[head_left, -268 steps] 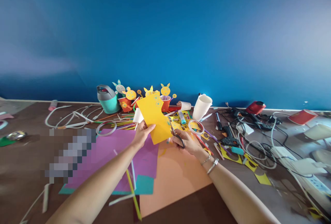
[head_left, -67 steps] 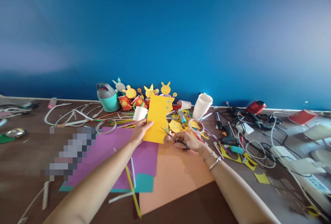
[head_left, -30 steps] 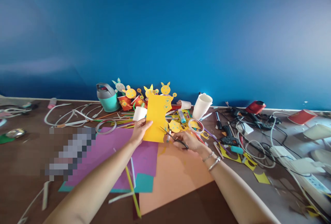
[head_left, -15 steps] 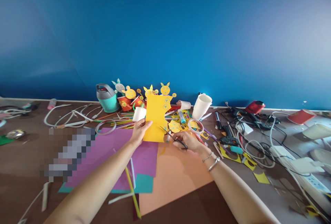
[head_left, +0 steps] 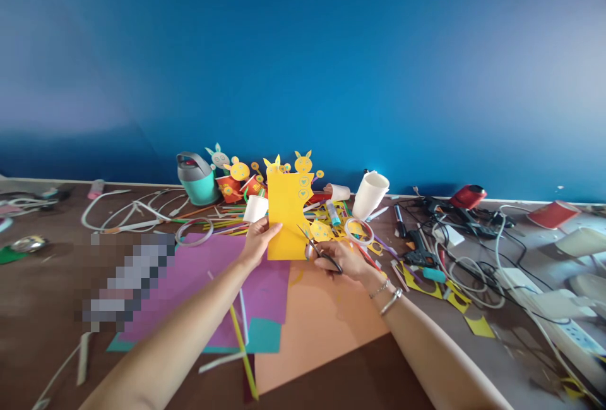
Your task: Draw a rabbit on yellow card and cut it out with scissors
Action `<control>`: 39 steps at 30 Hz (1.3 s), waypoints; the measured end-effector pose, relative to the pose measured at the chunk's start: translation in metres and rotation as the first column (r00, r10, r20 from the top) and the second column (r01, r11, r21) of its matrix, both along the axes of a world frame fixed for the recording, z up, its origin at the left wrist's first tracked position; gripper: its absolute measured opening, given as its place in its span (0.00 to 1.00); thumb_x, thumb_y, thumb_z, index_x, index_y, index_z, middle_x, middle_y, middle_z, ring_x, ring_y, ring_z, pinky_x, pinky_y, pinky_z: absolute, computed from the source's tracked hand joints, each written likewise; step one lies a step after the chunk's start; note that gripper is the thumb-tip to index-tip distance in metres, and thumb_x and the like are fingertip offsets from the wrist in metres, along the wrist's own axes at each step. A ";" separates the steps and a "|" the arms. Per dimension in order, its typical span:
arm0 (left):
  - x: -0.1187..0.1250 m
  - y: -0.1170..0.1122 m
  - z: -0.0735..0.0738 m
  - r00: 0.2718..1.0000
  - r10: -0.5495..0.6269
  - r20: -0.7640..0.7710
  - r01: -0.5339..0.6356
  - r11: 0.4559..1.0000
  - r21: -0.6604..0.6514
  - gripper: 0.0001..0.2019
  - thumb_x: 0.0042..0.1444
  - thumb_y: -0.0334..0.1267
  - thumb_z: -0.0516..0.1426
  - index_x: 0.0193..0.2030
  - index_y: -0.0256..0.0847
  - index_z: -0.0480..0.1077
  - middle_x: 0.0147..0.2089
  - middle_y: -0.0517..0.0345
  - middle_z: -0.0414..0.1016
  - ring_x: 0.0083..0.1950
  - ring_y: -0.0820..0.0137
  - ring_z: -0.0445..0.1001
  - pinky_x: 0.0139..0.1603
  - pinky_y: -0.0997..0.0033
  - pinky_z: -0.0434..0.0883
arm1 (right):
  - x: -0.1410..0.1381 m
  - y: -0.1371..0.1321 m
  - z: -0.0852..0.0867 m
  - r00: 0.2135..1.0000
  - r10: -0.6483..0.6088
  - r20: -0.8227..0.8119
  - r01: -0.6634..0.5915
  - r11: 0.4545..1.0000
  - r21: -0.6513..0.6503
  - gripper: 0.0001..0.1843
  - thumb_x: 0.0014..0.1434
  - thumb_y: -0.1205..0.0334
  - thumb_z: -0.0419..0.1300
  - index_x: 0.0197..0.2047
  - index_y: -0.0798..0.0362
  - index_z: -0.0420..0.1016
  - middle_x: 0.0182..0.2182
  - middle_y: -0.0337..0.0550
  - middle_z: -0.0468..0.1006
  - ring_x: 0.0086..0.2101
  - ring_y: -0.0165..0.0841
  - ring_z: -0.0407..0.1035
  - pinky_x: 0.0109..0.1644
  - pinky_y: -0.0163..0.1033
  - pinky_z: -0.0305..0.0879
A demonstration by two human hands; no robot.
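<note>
My left hand (head_left: 257, 241) pinches the lower left edge of a yellow card sheet (head_left: 285, 217) and holds it upright above the table. Small blue heart shapes are printed near the sheet's top right, and its right edge is cut into curves. My right hand (head_left: 341, 258) grips black scissors (head_left: 318, 249), with the blades pointing up-left at the card's right edge. A yellow cut-out face (head_left: 322, 231) lies just beyond the scissors.
Purple (head_left: 208, 277), orange (head_left: 317, 321) and teal (head_left: 262, 337) paper sheets lie under my arms. Paper-cup bunny figures (head_left: 237, 179), a teal jug (head_left: 196, 179), white cups (head_left: 372, 194), tape rings (head_left: 358, 231), straws, a glue gun (head_left: 416, 242) and tangled cables (head_left: 473, 252) crowd the back and right.
The yellow sheet has been turned more upright and shifted slightly right. The scissors have moved in closer to its right edge.
</note>
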State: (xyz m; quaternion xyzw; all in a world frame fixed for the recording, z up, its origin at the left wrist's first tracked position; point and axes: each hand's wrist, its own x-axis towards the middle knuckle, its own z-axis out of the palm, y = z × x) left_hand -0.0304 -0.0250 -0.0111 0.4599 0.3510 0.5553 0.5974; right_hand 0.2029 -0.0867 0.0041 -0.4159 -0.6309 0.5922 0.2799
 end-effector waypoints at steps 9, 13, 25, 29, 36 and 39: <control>0.000 -0.001 0.001 1.000 0.001 -0.011 -0.001 1.000 0.005 0.17 0.43 0.45 0.68 0.38 0.39 0.77 0.39 0.54 0.81 0.37 0.62 0.78 0.40 0.65 0.73 | -0.005 -0.003 0.003 0.995 -0.004 -0.102 -0.002 0.998 -0.058 0.18 0.52 0.48 0.65 0.36 0.54 0.71 0.22 0.32 0.64 0.19 0.24 0.60 0.21 0.30 0.59; 0.000 -0.001 0.001 1.000 -0.006 -0.013 0.006 1.000 0.008 0.16 0.43 0.44 0.68 0.38 0.39 0.76 0.38 0.54 0.81 0.37 0.63 0.78 0.39 0.66 0.73 | -0.006 -0.004 0.005 0.996 0.005 -0.094 -0.009 0.999 -0.035 0.18 0.52 0.47 0.65 0.36 0.54 0.70 0.24 0.33 0.65 0.20 0.24 0.60 0.22 0.30 0.59; 0.000 -0.001 0.002 1.000 -0.001 0.001 0.001 1.000 0.005 0.16 0.42 0.44 0.68 0.37 0.38 0.76 0.37 0.55 0.82 0.36 0.64 0.78 0.39 0.67 0.73 | -0.007 -0.005 0.010 0.998 0.022 -0.062 -0.018 0.998 0.053 0.18 0.55 0.46 0.61 0.36 0.53 0.71 0.20 0.32 0.61 0.18 0.24 0.55 0.20 0.32 0.51; 0.000 -0.002 0.005 1.000 0.010 -0.002 -0.010 1.000 0.011 0.17 0.42 0.45 0.68 0.37 0.38 0.76 0.37 0.54 0.82 0.37 0.63 0.78 0.39 0.67 0.73 | -0.009 -0.005 0.009 0.996 0.007 -0.085 -0.002 0.998 0.061 0.14 0.56 0.49 0.60 0.35 0.53 0.70 0.19 0.31 0.60 0.18 0.24 0.54 0.21 0.32 0.52; 0.001 -0.003 0.007 1.000 0.012 0.002 -0.012 1.000 0.020 0.18 0.42 0.45 0.69 0.38 0.38 0.76 0.38 0.53 0.82 0.38 0.63 0.78 0.40 0.66 0.73 | -0.013 -0.006 0.009 0.995 -0.052 -0.086 0.059 0.995 0.079 0.10 0.56 0.54 0.60 0.31 0.52 0.69 0.19 0.31 0.61 0.17 0.22 0.53 0.20 0.31 0.51; 0.001 -0.003 0.007 1.000 0.021 -0.004 -0.021 1.000 0.008 0.19 0.41 0.45 0.69 0.38 0.38 0.76 0.39 0.52 0.82 0.38 0.62 0.79 0.41 0.65 0.73 | -0.013 -0.005 0.005 0.993 -0.080 -0.090 0.088 0.992 0.085 0.08 0.55 0.57 0.60 0.32 0.53 0.70 0.19 0.30 0.60 0.16 0.22 0.52 0.19 0.31 0.50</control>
